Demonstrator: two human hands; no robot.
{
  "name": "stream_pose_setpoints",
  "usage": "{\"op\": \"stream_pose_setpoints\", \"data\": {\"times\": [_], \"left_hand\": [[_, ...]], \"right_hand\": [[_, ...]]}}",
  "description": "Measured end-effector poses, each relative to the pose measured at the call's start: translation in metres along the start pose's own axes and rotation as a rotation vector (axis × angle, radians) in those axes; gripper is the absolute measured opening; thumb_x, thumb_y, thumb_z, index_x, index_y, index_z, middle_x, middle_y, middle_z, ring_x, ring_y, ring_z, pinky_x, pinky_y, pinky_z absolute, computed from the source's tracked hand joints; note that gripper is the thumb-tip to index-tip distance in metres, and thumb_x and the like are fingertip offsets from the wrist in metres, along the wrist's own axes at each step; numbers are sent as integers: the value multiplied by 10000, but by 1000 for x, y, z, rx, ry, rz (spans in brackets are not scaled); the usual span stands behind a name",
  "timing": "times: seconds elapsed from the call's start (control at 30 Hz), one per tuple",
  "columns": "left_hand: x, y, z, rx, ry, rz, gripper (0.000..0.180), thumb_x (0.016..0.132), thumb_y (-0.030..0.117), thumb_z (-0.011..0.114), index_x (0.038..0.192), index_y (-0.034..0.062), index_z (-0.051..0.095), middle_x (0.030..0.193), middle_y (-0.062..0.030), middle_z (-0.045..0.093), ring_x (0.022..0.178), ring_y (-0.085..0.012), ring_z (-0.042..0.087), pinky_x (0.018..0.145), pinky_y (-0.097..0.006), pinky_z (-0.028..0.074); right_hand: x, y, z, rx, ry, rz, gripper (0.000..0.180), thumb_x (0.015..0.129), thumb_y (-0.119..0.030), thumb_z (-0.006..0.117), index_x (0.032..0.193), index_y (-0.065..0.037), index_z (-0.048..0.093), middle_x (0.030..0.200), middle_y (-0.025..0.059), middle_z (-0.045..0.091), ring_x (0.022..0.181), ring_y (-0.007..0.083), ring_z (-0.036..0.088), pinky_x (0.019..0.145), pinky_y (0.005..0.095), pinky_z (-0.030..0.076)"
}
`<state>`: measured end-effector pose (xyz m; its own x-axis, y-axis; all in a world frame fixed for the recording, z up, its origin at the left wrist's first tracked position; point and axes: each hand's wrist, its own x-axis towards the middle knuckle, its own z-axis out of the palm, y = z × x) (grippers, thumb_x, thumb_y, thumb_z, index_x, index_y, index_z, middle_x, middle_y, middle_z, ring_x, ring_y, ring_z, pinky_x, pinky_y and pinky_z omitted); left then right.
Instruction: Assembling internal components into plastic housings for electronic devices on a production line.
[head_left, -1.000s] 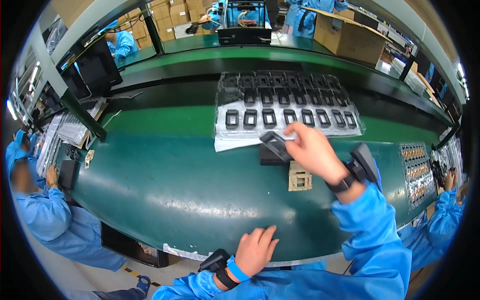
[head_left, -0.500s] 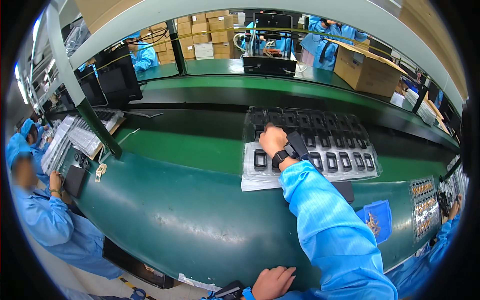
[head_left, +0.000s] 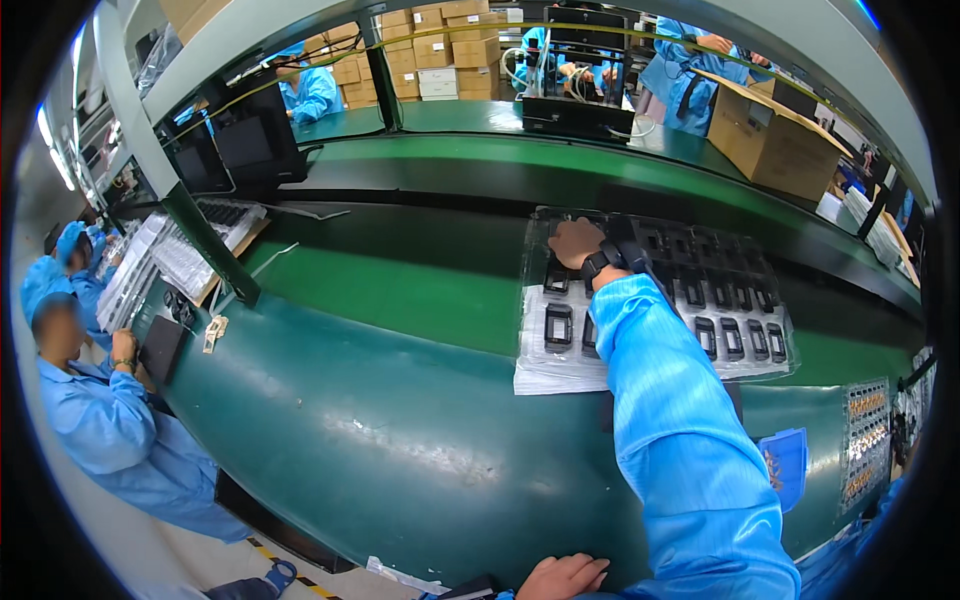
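Note:
A clear plastic tray [head_left: 770, 352] with rows of small black rectangular parts lies on the green conveyor belt [head_left: 400, 290]. My right hand [head_left: 573, 242] reaches far out to the tray's rear left corner, fingers curled down onto a pocket there. What is under the fingers is hidden. A black strap [head_left: 598, 264] wraps that wrist, and my blue sleeve [head_left: 670, 420] crosses the tray's left half. My left hand [head_left: 560, 578] rests at the near edge of the green table [head_left: 330, 440], low in the picture, holding nothing.
A person in blue sits at the left [head_left: 90, 400] beside trays of parts [head_left: 150, 265]. Black monitors [head_left: 245, 140] stand at the back left. A brown cardboard box [head_left: 770, 140] sits at the back right. A panel of small parts [head_left: 865, 440] lies to my right.
My right hand, which held a black part near me a second ago, has stretched out over the tray to its far left corner. My left hand has slipped lower in the picture.

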<state>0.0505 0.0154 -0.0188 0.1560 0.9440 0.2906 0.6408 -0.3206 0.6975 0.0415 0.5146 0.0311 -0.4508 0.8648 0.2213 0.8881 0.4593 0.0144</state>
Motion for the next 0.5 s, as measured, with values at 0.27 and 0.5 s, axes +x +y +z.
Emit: {"op": "stream_pose_setpoints", "data": {"times": [0.27, 0.5], "left_hand": [[10, 10, -8, -14, 8, 66, 229, 814, 219, 684, 1004, 95, 655, 864, -79, 598, 761, -261, 600, 665, -378, 433], [13, 4, -23, -37, -50, 96, 206, 851, 192, 654, 1042, 117, 643, 837, -36, 601, 754, -214, 613, 590, -348, 421]], "right_hand": [[-52, 4, -78, 533, 230, 283, 480, 753, -455, 691, 944, -17, 649, 932, 193, 684, 927, 376, 643, 820, 450, 509], [-237, -38, -172, 815, 154, -3, 264, 897, -195, 508, 774, 12, 618, 726, 227, 621, 689, 415, 611, 630, 466, 482]]}}
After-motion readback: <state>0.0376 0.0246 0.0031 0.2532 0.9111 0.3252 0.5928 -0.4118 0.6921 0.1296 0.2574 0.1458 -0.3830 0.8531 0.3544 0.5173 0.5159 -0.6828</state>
